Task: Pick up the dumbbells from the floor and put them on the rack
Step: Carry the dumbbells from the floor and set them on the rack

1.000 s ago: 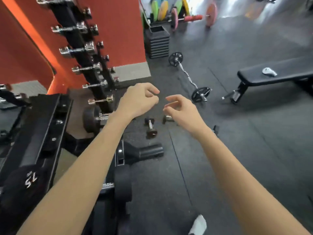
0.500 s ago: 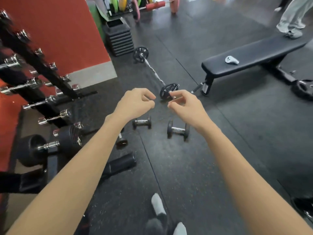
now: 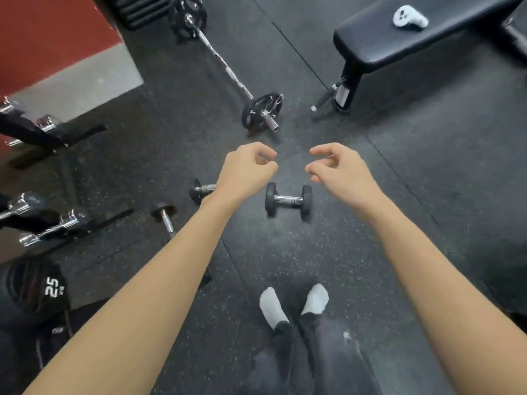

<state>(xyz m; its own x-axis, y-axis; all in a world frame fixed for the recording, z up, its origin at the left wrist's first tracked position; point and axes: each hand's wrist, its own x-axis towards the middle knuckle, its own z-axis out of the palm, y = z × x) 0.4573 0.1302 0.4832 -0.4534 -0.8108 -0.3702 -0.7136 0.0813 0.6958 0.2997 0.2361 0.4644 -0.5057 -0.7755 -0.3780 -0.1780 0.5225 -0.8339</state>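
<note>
Head view: reaching for floor dumbbells, none lifted yet.
My left hand (image 3: pixel 245 172) and right hand (image 3: pixel 339 172) hover loosely curled, grasping nothing (both empty); next I lower onto the nearest dumbbell's (image 3: pixel 288 199) handle.

"25" on large dumbbell (image 3: pixel 34 292), "5" on barbell plate (image 3: pixel 261 111)

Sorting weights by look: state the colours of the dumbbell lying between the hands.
Black heads, chrome handle: dumbbell, head view.
</note>
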